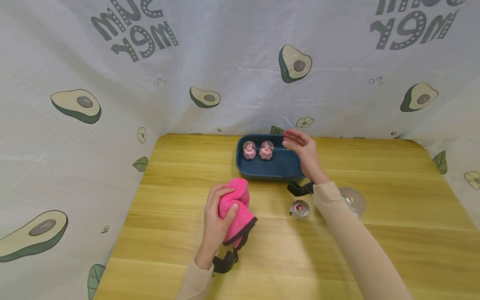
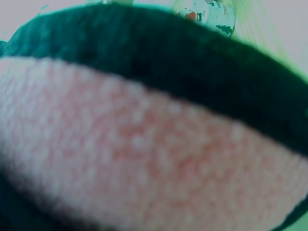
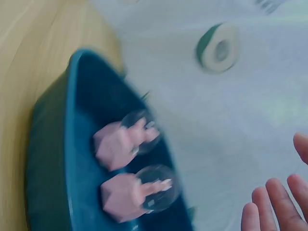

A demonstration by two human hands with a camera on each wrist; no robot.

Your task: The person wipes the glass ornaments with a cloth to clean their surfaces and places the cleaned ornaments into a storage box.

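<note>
My left hand (image 1: pixel 215 221) grips a folded pink cloth (image 1: pixel 241 218) with a dark border, held over the front middle of the table. In the left wrist view the cloth (image 2: pixel 154 154) fills most of the picture. With its fingers extended, my right hand (image 1: pixel 305 152) hovers over the right end of a dark blue tray (image 1: pixel 268 170) and holds nothing. Two small snow globes with pink faceted bases, one at the far left (image 1: pixel 249 151) and its neighbour (image 1: pixel 266 151), stand side by side in the tray. The right wrist view shows the fingers (image 3: pixel 279 207) apart from both globes.
A clear globe (image 1: pixel 299 209) with a red figure inside sits on the wooden table (image 1: pixel 180 166) in front of the tray. Behind my right forearm lies a partly hidden clear round item (image 1: pixel 354 200). An avocado-print curtain (image 1: pixel 240 83) hangs along the table's back and sides.
</note>
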